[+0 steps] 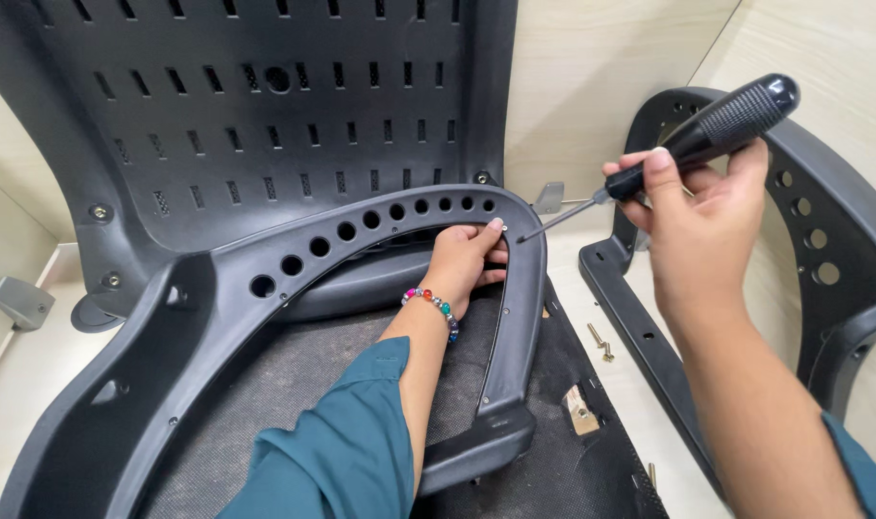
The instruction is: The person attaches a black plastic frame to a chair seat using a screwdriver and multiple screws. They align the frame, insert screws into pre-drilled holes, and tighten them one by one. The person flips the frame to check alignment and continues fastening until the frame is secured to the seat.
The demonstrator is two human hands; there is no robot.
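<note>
One screwdriver (690, 144), black grip, steel shaft: right hand (688, 216) clamped round its handle, tip set against the upper curve of one black armrest (361, 252). Left hand (465, 261), fingers closed on that armrest's inner edge beside the tip; one beaded bracelet (433, 306) at the wrist. Armrest lies across one slotted chair back (265, 115) and mesh seat (294, 375). Second armrest (823, 240) stands well apart, right. Two loose screws (600, 341) between them on the pale surface.
</note>
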